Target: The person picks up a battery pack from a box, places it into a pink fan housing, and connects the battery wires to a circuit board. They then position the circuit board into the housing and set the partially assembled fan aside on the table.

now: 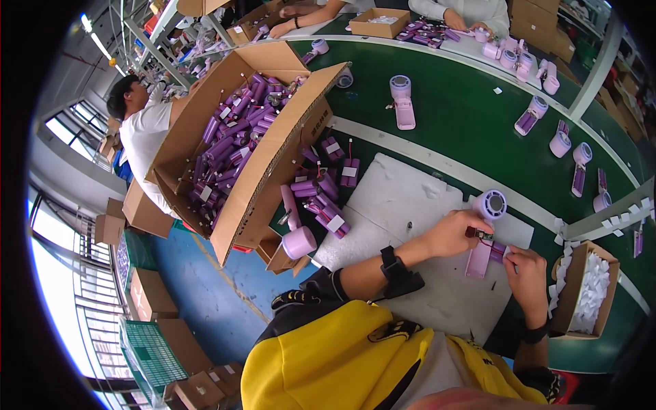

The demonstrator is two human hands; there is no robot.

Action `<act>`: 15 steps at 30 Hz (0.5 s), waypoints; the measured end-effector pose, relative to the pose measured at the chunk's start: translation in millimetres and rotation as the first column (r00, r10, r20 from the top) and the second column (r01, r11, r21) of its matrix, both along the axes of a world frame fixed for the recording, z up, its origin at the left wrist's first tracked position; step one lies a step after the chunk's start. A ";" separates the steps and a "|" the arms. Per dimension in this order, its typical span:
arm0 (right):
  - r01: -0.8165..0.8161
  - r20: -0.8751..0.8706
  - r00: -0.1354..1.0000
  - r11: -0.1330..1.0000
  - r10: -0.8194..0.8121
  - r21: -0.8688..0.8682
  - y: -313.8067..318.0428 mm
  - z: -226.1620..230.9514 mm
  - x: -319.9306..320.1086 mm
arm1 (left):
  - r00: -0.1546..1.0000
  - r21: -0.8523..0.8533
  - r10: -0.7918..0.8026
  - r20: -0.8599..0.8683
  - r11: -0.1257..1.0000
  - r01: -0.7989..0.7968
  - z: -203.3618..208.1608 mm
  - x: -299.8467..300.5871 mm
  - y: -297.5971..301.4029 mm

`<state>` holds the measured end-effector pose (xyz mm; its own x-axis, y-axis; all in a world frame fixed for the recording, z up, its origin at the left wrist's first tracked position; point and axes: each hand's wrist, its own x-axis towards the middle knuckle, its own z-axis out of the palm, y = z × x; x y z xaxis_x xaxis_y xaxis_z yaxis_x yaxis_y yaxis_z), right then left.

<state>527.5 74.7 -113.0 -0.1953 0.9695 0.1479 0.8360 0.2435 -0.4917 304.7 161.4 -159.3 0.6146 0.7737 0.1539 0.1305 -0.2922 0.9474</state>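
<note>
A lilac handheld fan (478, 260) lies opened on the white foam board, its round head (490, 204) pointing away from me. My left hand (456, 234) is closed at the fan's neck, fingertips pinching a small green circuit board (484, 236) with thin wires. My right hand (527, 275) is closed in a pinch on the end of a purple battery pack (498, 250) beside the open handle. A bit of white shows at those fingertips; whether it is a label or a separate piece I cannot tell.
A cardboard carton (273, 160) full of purple battery packs stands at left. Loose packs (326, 198) and another fan (298, 242) lie beside the foam board (389, 205). At right is a box of white pieces (592, 290). Fans rest on the green conveyor (451, 96); people sit beyond.
</note>
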 end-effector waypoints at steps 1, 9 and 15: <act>-0.010 -0.001 1.000 1.000 0.010 0.015 0.8 -1.1 -0.4 | 1.000 0.015 0.003 0.001 1.000 -0.003 -1.9 -0.5 0.5; -0.038 0.148 0.989 0.998 0.030 0.051 -2.7 -4.5 -8.1 | 1.000 0.034 0.006 -0.014 0.999 -0.005 -2.1 1.9 0.7; -0.021 0.225 0.974 0.996 0.002 0.082 -3.9 -6.6 -15.9 | 0.999 0.029 0.006 -0.031 1.000 -0.005 0.3 1.5 1.3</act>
